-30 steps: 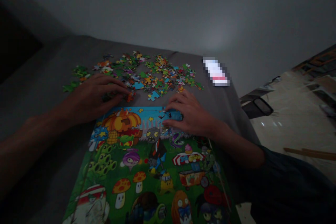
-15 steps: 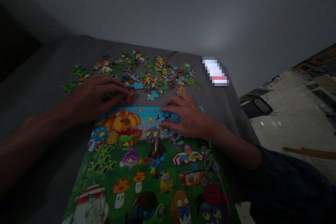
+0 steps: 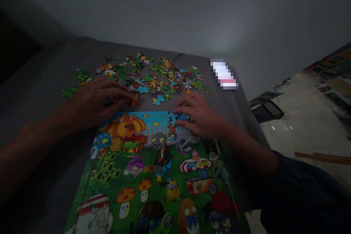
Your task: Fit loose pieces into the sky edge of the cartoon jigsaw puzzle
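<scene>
My left hand (image 3: pixel 100 100) is curled at the near left edge of a heap of puzzle pieces (image 3: pixel 164 75). An orange-red puzzle piece (image 3: pixel 134 101) shows at its fingertips. More pieces lie partly hidden beneath the palm. My right hand (image 3: pixel 201 115) bends over the upper right part of a cartoon puzzle board (image 3: pixel 109 186). Between its thumb and fingers is a small blue and dark puzzle piece (image 3: pixel 184 116), partly covered. Left of those fingers, a narrow strip of dark detail crosses the board's blue sky. A loose light-blue piece (image 3: pixel 158 99) rests between the heap and the board.
Grey cloth (image 3: pixel 55 65) covers the surface beneath, which meets a pale wall (image 3: pixel 164 11) at the back. A blurred-out bright screen (image 3: pixel 224 75) lies at the back right. Beyond the right edge are a dark-framed object (image 3: pixel 267 111) and a pale floor (image 3: pixel 298 128).
My right hand has shifted slightly right along the board's top, with the blue piece between its fingers. My left hand stays at nearly the same spot with the orange-red piece.
</scene>
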The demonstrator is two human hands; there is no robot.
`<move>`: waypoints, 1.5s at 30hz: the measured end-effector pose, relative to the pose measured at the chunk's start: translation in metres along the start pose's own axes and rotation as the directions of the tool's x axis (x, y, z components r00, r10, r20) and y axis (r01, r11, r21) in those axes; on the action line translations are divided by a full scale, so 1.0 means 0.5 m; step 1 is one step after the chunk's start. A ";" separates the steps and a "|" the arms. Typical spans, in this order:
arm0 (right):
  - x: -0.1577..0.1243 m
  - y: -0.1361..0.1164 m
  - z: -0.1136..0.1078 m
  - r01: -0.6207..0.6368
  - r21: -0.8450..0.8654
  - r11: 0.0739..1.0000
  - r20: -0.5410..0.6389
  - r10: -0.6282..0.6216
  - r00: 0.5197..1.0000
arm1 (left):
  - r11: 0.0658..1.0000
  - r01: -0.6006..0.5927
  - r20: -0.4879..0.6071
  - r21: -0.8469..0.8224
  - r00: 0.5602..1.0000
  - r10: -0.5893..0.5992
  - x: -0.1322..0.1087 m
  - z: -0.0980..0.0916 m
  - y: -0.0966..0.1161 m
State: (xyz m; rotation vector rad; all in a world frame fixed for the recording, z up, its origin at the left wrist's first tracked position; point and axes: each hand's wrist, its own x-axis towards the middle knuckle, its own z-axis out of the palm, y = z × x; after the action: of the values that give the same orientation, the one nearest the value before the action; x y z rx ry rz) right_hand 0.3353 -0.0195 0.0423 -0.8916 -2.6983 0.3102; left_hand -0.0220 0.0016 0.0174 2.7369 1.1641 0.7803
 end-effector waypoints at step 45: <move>-0.015 0.019 -0.031 0.169 0.008 0.986 -0.084 -0.167 0.982 | 0.965 0.189 0.123 0.181 0.969 -0.212 0.001 -0.028 0.025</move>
State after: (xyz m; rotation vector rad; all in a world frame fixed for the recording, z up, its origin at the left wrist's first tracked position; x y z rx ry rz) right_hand 0.3514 -0.0145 0.0525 -0.6516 -2.6679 0.2513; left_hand -0.0200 -0.0089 0.0329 2.6903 1.5088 0.4759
